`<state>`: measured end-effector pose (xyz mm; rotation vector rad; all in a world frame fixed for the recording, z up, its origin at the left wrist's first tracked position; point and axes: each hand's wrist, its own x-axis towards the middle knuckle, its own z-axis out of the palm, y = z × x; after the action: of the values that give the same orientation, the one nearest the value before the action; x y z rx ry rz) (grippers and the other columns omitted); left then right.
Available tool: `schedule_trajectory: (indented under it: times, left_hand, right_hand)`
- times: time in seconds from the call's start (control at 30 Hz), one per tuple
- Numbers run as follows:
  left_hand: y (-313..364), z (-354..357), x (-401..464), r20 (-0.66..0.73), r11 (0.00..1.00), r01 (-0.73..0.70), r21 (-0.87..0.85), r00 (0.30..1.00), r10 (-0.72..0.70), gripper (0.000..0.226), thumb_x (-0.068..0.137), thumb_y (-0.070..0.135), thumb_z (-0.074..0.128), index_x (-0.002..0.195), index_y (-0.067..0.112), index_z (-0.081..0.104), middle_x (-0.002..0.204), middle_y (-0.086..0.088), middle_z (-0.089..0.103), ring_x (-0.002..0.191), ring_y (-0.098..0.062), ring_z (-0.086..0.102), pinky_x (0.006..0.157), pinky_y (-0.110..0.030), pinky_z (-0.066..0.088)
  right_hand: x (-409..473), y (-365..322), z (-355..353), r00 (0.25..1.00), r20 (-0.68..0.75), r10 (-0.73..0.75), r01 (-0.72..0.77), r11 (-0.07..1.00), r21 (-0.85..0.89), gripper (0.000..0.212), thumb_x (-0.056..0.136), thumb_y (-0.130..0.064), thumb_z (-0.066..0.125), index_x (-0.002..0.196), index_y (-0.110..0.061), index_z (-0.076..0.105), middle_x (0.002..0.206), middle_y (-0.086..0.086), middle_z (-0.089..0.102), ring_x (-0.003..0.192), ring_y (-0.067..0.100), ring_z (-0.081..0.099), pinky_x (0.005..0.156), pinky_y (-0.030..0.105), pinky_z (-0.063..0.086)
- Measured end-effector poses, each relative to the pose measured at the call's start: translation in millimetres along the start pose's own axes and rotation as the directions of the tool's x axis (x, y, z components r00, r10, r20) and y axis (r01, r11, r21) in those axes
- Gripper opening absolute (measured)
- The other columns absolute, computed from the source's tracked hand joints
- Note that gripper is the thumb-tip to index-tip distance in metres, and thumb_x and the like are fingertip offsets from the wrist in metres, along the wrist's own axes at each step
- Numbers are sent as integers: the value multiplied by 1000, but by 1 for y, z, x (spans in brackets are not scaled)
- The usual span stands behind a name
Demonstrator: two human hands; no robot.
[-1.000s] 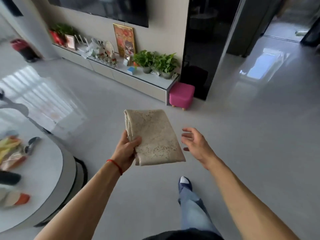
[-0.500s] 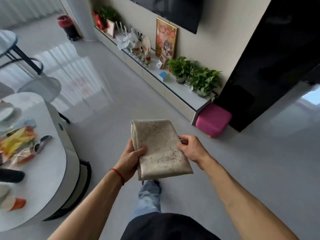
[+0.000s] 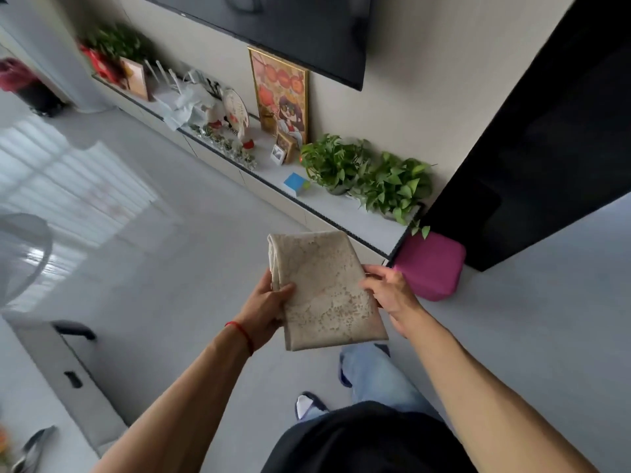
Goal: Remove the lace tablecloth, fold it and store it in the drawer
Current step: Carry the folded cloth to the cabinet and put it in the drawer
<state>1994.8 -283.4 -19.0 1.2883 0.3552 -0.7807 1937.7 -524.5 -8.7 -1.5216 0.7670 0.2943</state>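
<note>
The lace tablecloth (image 3: 324, 288) is folded into a beige rectangle and held in the air in front of me, above the grey floor. My left hand (image 3: 266, 312) grips its left edge, thumb on top. My right hand (image 3: 389, 295) holds its right edge, fingers curled under the cloth. Ahead runs a long low white cabinet (image 3: 307, 216) along the wall; its drawer fronts are shut and show thin seams.
On the cabinet stand potted plants (image 3: 368, 175), a framed picture (image 3: 280, 93) and small ornaments. A pink stool (image 3: 430, 264) sits at the cabinet's right end beside a tall black unit (image 3: 532, 148). A white table's edge (image 3: 44, 387) lies at lower left.
My right hand came in and took hold of the cloth's right edge. I have walked closer to the low cabinet, and the table has slid out to the lower left.
</note>
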Motion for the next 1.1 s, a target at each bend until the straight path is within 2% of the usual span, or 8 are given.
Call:
schedule_trajectory:
  times: [0.17,0.27,0.4,0.5,0.63,0.9,1.0,1.1]
  left_hand:
    - [48,0,90,-83,996,84,-41,993,-87,47,103,2,53,143,27,50,134,-17,62,102,-32,68,70,-47,64]
    - [69,12,137,-109,984,142,-109,982,-154,52,101,-4,51,147,19,44,143,-21,58,101,-37,67,63,-49,63]
    - [92,26,192,-67,964,198,-180,975,-212,60,99,-10,46,152,17,39,144,-23,55,104,-39,66,61,-52,63]
    - [105,33,233,23,954,242,-176,970,-242,65,96,-12,45,155,13,34,140,-24,54,104,-41,65,60,-49,62]
    - [112,34,279,130,943,323,-84,942,-311,63,97,-12,44,153,18,37,144,-23,53,110,-42,63,63,-53,62]
    - [100,32,331,160,919,386,77,905,-394,63,92,-11,59,147,15,45,143,-19,60,116,-36,64,76,-48,64]
    - [75,20,359,81,907,417,66,903,-421,60,85,-6,71,140,8,54,133,-20,68,111,-34,68,71,-39,64]
    - [40,3,402,81,878,478,15,875,-478,47,92,25,71,135,13,59,125,-16,75,120,-35,67,92,-48,60]
  right_hand:
    - [107,-36,8,1000,18,-1,5,975,-223,35,92,-8,64,126,-15,72,122,5,76,119,24,69,105,35,53]
    - [145,-53,0,999,-11,41,-42,943,-329,43,96,-17,61,139,-17,64,139,4,67,126,19,62,97,21,42]
    - [177,-66,-13,976,-118,181,-211,918,-337,61,95,-39,61,148,-12,48,147,13,55,128,29,56,89,28,41]
    - [187,-65,-7,905,-146,399,-416,903,-106,64,92,-53,61,136,-7,53,126,12,62,104,27,58,90,45,54]
    - [192,-56,23,829,-50,557,-531,811,246,42,94,-50,62,117,-16,62,111,8,69,112,31,64,104,45,51]
    - [239,-29,83,821,-266,505,-147,637,756,50,94,-8,68,135,-20,42,119,10,70,102,24,74,66,32,60]
    - [280,8,85,832,-310,461,-65,636,769,56,93,-1,67,135,-29,44,123,8,69,109,27,73,70,35,62]
    - [329,59,86,858,-326,397,-27,670,742,60,91,1,68,136,-33,50,123,8,72,111,27,74,77,36,63]
